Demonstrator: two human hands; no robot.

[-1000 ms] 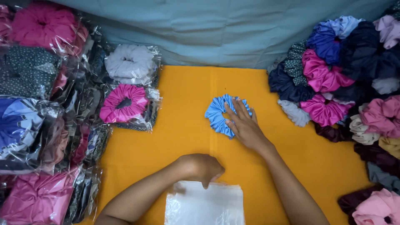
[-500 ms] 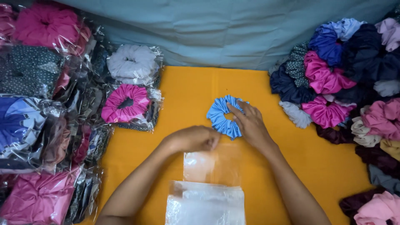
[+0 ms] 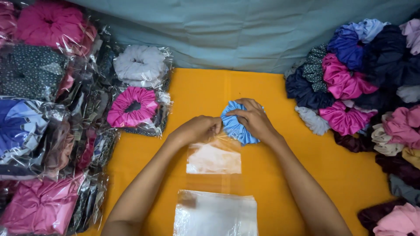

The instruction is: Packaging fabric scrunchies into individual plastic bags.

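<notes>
Head view: the right hand (image 3: 253, 119) grips a light blue scrunchie (image 3: 235, 126), fingers curled over its upper edge and pressed into the gathered fabric, at the middle of the orange cloth (image 3: 341, 175). The left hand (image 3: 197, 129) sits just beside that grip, fingertips pinched on the top edge of a clear plastic bag (image 3: 214, 158), whose body lies flat toward the person from the pinch. The scrunchie looks soft, light and squashy; it likely bunches down under a squeeze, so a hold across its ruffled ring suits it. The bag looks thin, slick and floppy, best taken at its open lip. Both forearms reach forward and converge, wrists low over the cloth. Nearer the person than the grip lies a stack of clear bags (image 3: 215, 214). Left of the hands sit bagged scrunchies (image 3: 131, 107); right of them, a loose scrunchie heap (image 3: 350, 87).
</notes>
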